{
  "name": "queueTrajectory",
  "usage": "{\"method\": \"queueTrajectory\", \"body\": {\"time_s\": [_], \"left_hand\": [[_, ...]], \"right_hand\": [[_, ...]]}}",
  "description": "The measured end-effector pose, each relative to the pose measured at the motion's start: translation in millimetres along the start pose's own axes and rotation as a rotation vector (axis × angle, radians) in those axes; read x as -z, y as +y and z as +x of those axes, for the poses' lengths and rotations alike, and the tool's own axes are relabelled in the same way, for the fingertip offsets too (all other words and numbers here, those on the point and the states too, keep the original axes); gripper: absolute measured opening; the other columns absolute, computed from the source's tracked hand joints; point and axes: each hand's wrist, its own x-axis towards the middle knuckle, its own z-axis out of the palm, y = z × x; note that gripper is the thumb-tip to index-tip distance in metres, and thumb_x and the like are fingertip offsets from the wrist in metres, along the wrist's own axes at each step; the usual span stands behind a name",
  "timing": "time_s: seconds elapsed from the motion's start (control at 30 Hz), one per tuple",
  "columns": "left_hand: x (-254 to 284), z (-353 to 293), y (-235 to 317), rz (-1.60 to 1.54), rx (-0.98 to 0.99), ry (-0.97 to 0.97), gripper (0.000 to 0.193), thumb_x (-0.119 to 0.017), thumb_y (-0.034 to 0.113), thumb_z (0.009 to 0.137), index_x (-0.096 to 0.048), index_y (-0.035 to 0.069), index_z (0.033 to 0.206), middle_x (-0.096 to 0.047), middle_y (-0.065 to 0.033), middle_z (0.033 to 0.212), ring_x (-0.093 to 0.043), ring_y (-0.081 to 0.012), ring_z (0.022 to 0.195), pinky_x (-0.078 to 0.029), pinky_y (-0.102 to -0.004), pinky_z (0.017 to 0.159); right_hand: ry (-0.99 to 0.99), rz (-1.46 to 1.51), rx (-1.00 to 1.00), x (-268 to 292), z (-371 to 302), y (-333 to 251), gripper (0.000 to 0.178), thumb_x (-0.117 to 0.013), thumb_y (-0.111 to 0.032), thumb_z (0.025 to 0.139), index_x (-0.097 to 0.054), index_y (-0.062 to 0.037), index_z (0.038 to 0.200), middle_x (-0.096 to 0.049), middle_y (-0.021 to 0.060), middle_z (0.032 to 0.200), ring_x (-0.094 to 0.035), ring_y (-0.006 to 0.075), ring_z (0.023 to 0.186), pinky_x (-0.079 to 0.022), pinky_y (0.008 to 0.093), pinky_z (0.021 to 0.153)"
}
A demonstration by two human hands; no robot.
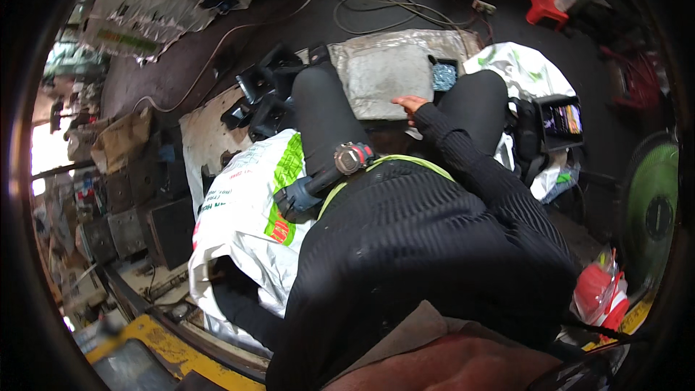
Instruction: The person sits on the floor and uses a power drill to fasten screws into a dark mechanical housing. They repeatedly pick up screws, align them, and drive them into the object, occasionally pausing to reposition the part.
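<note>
My right hand (411, 105) is over the near right part of a grey padded board (389, 80) between my knees. Its fingers point left, loosely stretched, and I see nothing held in them. My left arm in its black sleeve (242, 297) reaches down into the mouth of a white plastic sack (242, 203) with green and red print; the sack hides that hand. Across my lap lies a cordless power driver (308, 190) with a red and black collar. Beside the board is a small dark tray of silvery screws or similar small metal pieces (444, 74).
Black hollow plastic parts (264, 87) are heaped beyond my left knee. On the right are a white sack (521, 65), a black bin (561, 123) and a green fan (651, 210). A cable (369, 11) loops over the floor near a red stool (543, 3) with a white cup.
</note>
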Motion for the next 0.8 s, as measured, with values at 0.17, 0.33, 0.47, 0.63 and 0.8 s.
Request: {"method": "queueTrajectory", "body": {"time_s": [0.17, 0.33, 0.47, 0.63, 0.8], "left_hand": [[99.8, -39.2, 7.2, -0.106, -0.244, -0.056, 0.050, -0.062, 0.035, 0.073, -0.052, 0.011, 0.115, -0.057, -0.0186, 0.103, -0.057, -0.0377, 0.087, -0.045, -0.0399, 0.075], [233.0, -154.4, 86.2, -0.359, -0.433, 0.261, 0.033, -0.049, 0.021, 0.086, -0.051, 0.001, 0.112, -0.057, -0.0185, 0.098, -0.057, -0.0251, 0.085, -0.044, -0.0329, 0.078], [304.3, -127.4, 107.4, -0.608, -0.786, 0.523, 0.027, -0.046, 0.005, 0.085, -0.047, -0.005, 0.110, -0.050, -0.0265, 0.109, -0.051, -0.0306, 0.098, -0.040, -0.0375, 0.087], [352.5, -38.7, 263.2, -0.732, -1.092, 0.371, 0.037, -0.045, 0.010, 0.088, -0.041, -0.006, 0.122, -0.049, -0.0156, 0.117, -0.049, -0.0201, 0.105, -0.037, -0.0281, 0.091], [272.9, 93.7, 489.0, -0.159, -1.305, 0.346, 0.057, -0.053, 0.007, 0.075, -0.037, 0.022, 0.128, -0.053, -0.0178, 0.113, -0.054, -0.0291, 0.103, -0.043, -0.0339, 0.084]], "right_hand": [[0.014, -0.038, -0.034, 18.5, -12.7, 6.9, 0.024, -0.055, -0.026, 0.083, -0.061, -0.0120, 0.102, -0.032, -0.0056, 0.058, -0.028, 0.0059, 0.044, -0.027, 0.0226, 0.039], [-0.033, 0.001, 0.128, 28.6, -10.9, 3.5, 0.027, -0.054, -0.027, 0.084, -0.061, -0.0098, 0.103, -0.034, -0.0051, 0.059, -0.030, 0.0049, 0.046, -0.029, 0.0205, 0.039], [0.039, 0.120, 0.186, 46.8, -55.0, -24.7, 0.028, -0.053, -0.027, 0.084, -0.061, -0.0080, 0.103, -0.037, -0.0050, 0.059, -0.035, 0.0039, 0.046, -0.033, 0.0191, 0.039], [0.227, 0.102, 0.402, 100.4, -132.3, -49.8, 0.028, -0.052, -0.026, 0.086, -0.060, -0.0045, 0.103, -0.039, -0.0054, 0.055, -0.032, 0.0024, 0.044, -0.029, 0.0166, 0.038], [0.457, -0.078, 0.442, 178.5, -208.6, -53.3, 0.025, -0.053, -0.030, 0.085, -0.063, -0.0118, 0.098, -0.055, -0.0061, 0.065, -0.035, 0.0013, 0.043, -0.031, 0.0163, 0.037]]}}
